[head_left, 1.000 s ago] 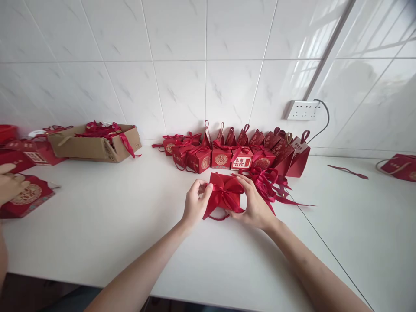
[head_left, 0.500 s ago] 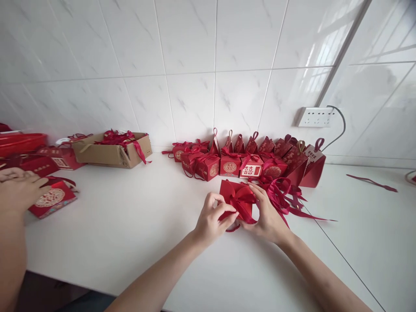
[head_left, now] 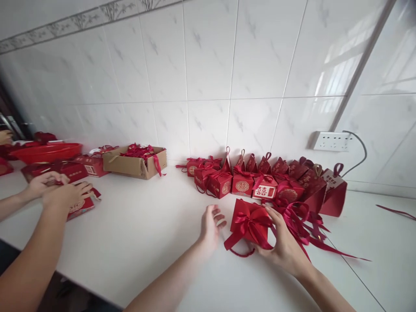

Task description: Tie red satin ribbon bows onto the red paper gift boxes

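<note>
A red gift box [head_left: 244, 215] tied with a red ribbon bow [head_left: 252, 226] lies on the white counter [head_left: 143, 242]. My right hand [head_left: 283, 245] grips the box at its right side, fingers curled against the bow. Just left of the box hovers my left hand [head_left: 211, 225], open, fingers spread and apart from the box. Behind the box a row of finished red gift boxes [head_left: 260, 180] stands against the tiled wall. A heap of loose red ribbons [head_left: 302, 221] lies right of my right hand.
Another person's two hands [head_left: 60, 190] rest on a flat red box [head_left: 81, 207] at the left. A cardboard carton [head_left: 134, 161] with ribbons and a red basin [head_left: 45, 151] stand behind them. A wall socket [head_left: 330, 141] and a stray ribbon [head_left: 394, 211] are at the right.
My left hand has let go of the bow and drawn back to the left, open. My right hand still holds the box. The view has tilted up and turned left.
</note>
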Motion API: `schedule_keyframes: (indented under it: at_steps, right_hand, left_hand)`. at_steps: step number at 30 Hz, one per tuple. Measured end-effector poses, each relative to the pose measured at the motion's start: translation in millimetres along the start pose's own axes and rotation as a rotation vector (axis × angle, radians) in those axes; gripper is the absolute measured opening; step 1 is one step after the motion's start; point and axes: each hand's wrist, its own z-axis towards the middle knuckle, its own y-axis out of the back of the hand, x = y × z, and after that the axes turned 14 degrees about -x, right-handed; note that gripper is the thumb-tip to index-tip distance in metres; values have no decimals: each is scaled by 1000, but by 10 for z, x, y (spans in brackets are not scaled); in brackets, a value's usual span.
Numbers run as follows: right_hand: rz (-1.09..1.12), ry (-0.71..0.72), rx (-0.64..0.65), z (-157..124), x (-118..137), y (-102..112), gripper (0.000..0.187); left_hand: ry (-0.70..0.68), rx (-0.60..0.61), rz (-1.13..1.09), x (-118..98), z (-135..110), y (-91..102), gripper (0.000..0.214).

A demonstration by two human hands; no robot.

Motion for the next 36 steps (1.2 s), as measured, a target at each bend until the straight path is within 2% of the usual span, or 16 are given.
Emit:
schedule_keyframes:
  at_steps: [2, 3, 6, 8, 10, 14, 17, 20, 25, 29, 36]
  right_hand:
    - [-20, 0, -12, -19, -34, -1, 80]
    - [-28, 5, -20, -37, -68, 0, 80]
    - [-38, 41, -64, -97, -218, -14, 81]
    - [-39, 64, -86, -119, -294, -36, 81]
    - [-40, 70, -79, -117, -291, -45, 81]
    - [-21, 63, -42, -49, -105, -3, 78]
    - [17, 48, -20, 8, 1, 23, 82]
    - [56, 12, 11, 25, 32, 24, 87]
    - [80, 33, -8, 51, 80, 25, 86]
    - [99, 54, -40, 82, 110, 36, 87]
    - [132, 27, -50, 80, 104, 46, 90]
  left_hand:
    - [-180, 72, 127, 94, -119, 4, 9]
    - [-316, 128, 215, 135, -183, 10, 7]
    - [-816, 345, 563, 225, -294, 29, 22]
    - [-968, 366, 701, 257, -278, 38, 25]
    - [-1000, 316, 732, 270, -232, 43, 24]
    - [-1048, 239, 711, 242, -216, 29, 13]
    - [-1161, 218, 708, 177, -258, 14, 5]
    - [-1333, 266, 689, 127, -273, 25, 6]
    - [-1588, 431, 689, 132, -292, 78, 15]
    - [-1652, 481, 667, 129, -316, 78, 19]
    - [-1667, 529, 621, 117, -304, 64, 18]
